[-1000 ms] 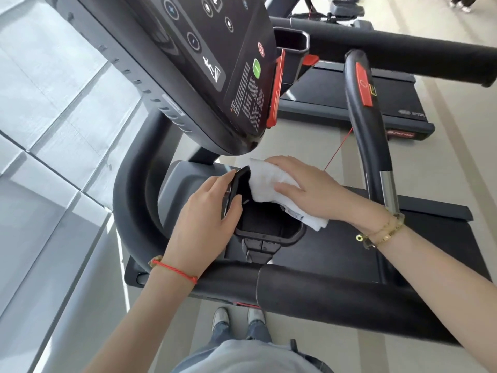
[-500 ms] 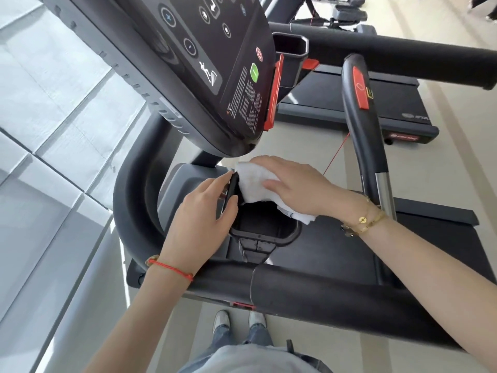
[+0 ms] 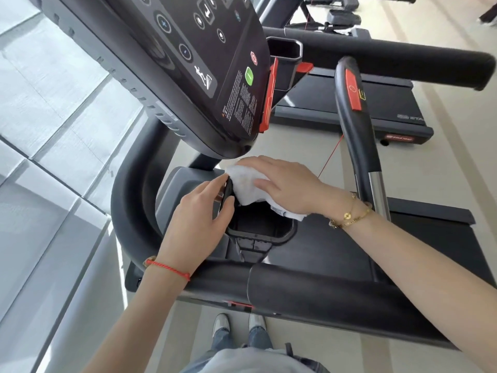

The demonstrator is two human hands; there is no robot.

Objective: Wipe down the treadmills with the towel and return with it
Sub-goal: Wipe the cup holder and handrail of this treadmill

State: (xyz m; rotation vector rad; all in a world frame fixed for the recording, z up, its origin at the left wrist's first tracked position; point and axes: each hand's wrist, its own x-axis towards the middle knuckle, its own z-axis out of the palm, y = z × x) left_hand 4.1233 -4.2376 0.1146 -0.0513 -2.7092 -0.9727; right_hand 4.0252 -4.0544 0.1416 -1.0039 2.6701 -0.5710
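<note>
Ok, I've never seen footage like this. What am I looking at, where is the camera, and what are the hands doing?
There is no robot here. The camera sits on a person's head and looks down at their own two hands, so you see a treadmill from above, with its console at the top and the person's shoes near the bottom. The right hand presses a white towel against the rim of a black cup holder under the console. The left hand grips the holder's left edge. A second treadmill stands behind.
</note>
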